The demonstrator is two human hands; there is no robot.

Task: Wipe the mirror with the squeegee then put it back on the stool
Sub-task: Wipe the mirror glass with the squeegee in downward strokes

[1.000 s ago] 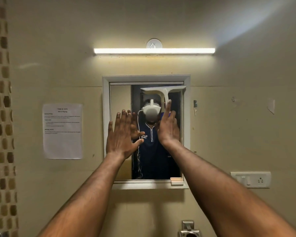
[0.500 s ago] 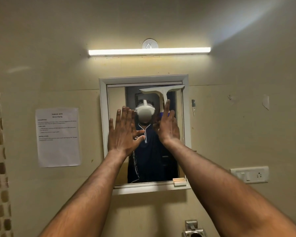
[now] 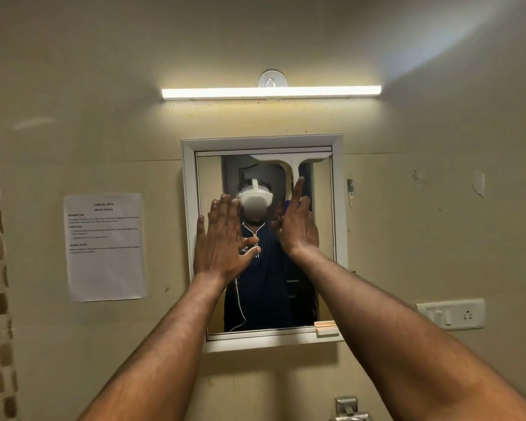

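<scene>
A white-framed mirror (image 3: 338, 208) hangs on the beige wall ahead. The white squeegee (image 3: 292, 164) is pressed against the glass, its blade level along the top edge of the mirror's right half. My right hand (image 3: 298, 226) is shut on its handle, with the index finger stretched up along it. My left hand (image 3: 222, 238) lies flat on the left side of the glass, fingers spread and pointing up, holding nothing. The stool is out of view.
A lit tube light (image 3: 271, 92) sits above the mirror. A printed paper sheet (image 3: 105, 246) is taped to the wall on the left, a switch and socket plate (image 3: 451, 314) on the right. A small soap bar (image 3: 327, 328) rests on the mirror's ledge; a metal tap (image 3: 348, 408) is below.
The squeegee has gone up a little and its blade has levelled out against the top of the glass. My left hand stays flat on the mirror. The view has shifted slightly.
</scene>
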